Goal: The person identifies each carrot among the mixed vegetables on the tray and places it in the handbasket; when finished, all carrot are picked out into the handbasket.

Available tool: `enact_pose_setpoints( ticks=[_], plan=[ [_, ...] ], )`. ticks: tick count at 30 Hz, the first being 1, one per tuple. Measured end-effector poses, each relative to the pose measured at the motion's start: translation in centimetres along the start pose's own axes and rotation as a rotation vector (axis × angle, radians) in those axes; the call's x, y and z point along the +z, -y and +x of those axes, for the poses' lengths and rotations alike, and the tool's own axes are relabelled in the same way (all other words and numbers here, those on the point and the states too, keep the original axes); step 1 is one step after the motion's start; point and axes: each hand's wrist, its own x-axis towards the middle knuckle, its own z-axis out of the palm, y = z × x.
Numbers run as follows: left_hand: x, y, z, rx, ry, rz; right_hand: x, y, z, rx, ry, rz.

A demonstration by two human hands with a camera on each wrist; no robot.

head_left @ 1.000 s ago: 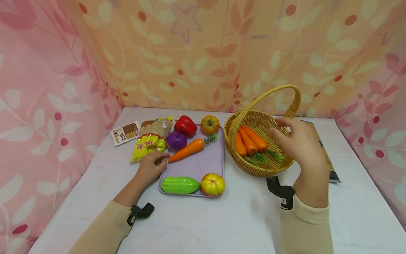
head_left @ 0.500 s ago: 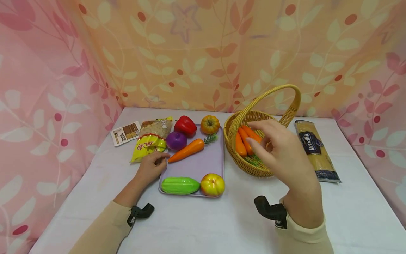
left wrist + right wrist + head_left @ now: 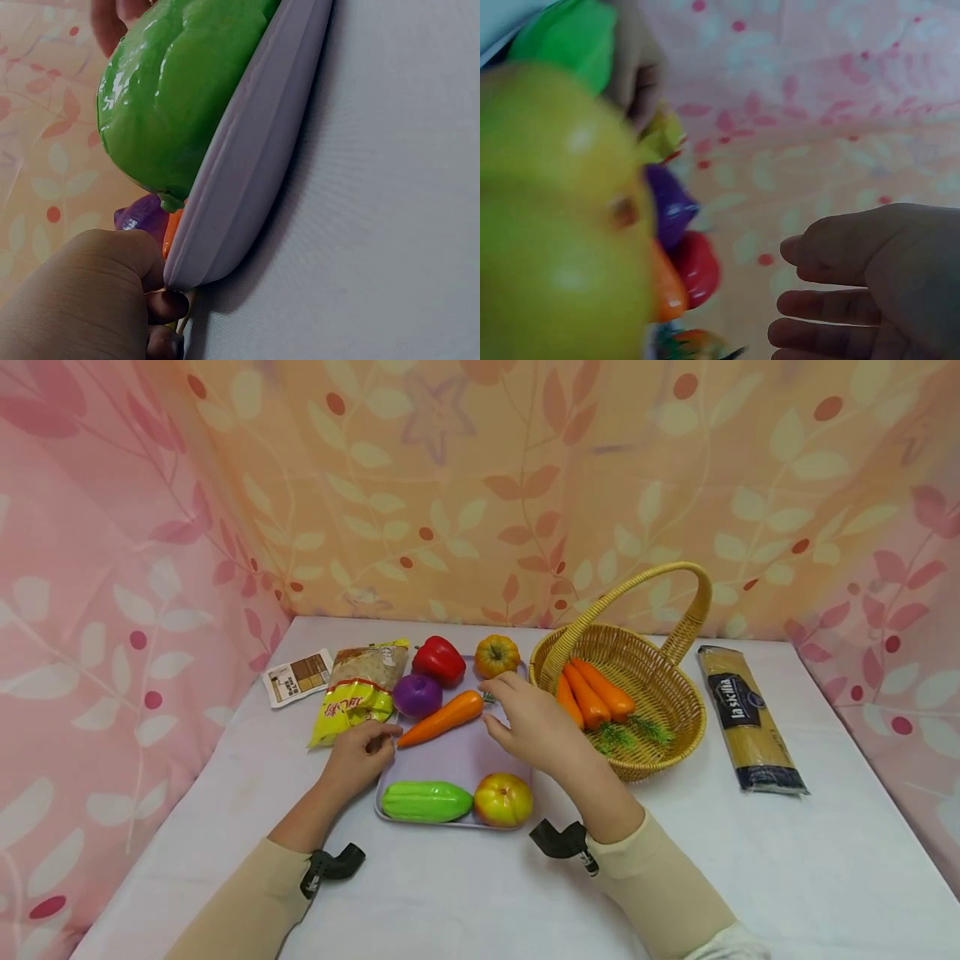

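Observation:
My left hand point(image 3: 360, 756) pinches the left rim of the lilac tray point(image 3: 498, 752), thumb above and fingers beneath, as the left wrist view shows. An orange carrot point(image 3: 442, 718) lies across the tray, its tip close to those fingers. Over the tray's right side hangs my right hand point(image 3: 536, 722), fingers spread and holding nothing, right by the carrot's leafy end and partly covering its greens. Also on the tray are a purple onion-like vegetable point(image 3: 417, 696), a red bell pepper point(image 3: 439, 661), a small pumpkin point(image 3: 497, 657), a ridged green vegetable point(image 3: 427, 801) and a yellow-red peach-like fruit point(image 3: 503, 799).
A wicker basket point(image 3: 686, 727) with a tall handle stands right of the tray, with three carrots point(image 3: 596, 693) inside. Farther right lies a pasta pack point(image 3: 750, 722). Left of the tray are a yellow food bag point(image 3: 360, 685) and a flat packet point(image 3: 298, 677).
My right hand has moved left from over the basket to above the tray's right side, beside the carrot's greens. The basket's carrots are uncovered again. My left hand stays at the tray rim.

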Motion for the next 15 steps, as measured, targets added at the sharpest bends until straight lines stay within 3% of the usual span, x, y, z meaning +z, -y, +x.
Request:
enact_pose_setpoints(
  ticks=[4,10,15],
  plan=[
    [0.0,0.1,-0.1,0.002,-0.003,0.005,2.5,-1.5,1.1,0.043,0.098,0.074],
    [0.1,0.1,-0.1,0.006,0.001,0.007,5.3,-3.4,1.7,0.071,0.169,0.271],
    [0.1,0.2,0.0,0.033,-0.017,0.019,6.6,-4.1,1.8,0.1,0.208,0.288]
  ],
)
